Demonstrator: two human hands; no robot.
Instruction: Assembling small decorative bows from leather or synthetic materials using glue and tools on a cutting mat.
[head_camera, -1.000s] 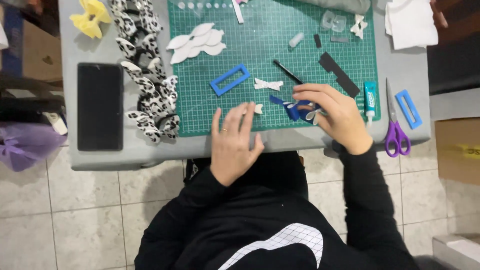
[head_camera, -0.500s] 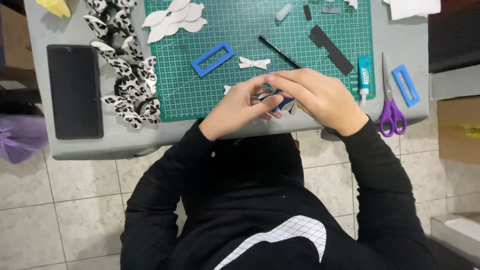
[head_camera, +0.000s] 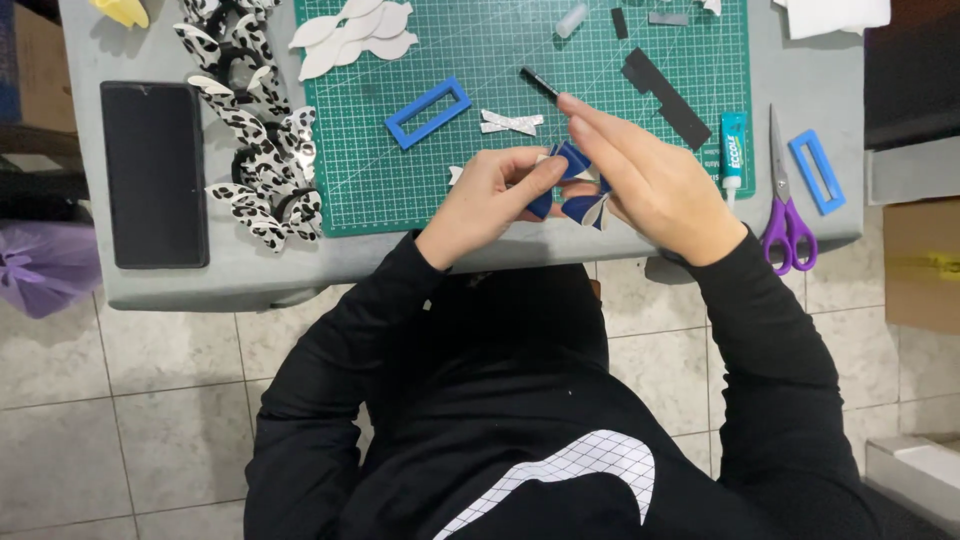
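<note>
Left hand (head_camera: 490, 195): fingers curling and pinching the blue bow piece (head_camera: 572, 180) from the left, at the lower edge of the green cutting mat (head_camera: 640, 130).
Right hand (head_camera: 650, 185): fingers lying pressed together and stretched out, resting over the bow from the right.
Bow: sitting between both hands, centre of the frame.
Blue rectangular frame (head_camera: 428, 112): lying on the mat, upper left of the hands.
Purple scissors (head_camera: 785, 215): lying at right on the grey table (head_camera: 250, 265), beside a glue tube (head_camera: 733, 150).
Black phone (head_camera: 155, 175): lying at far left, near the spotted bows (head_camera: 255, 150).
</note>
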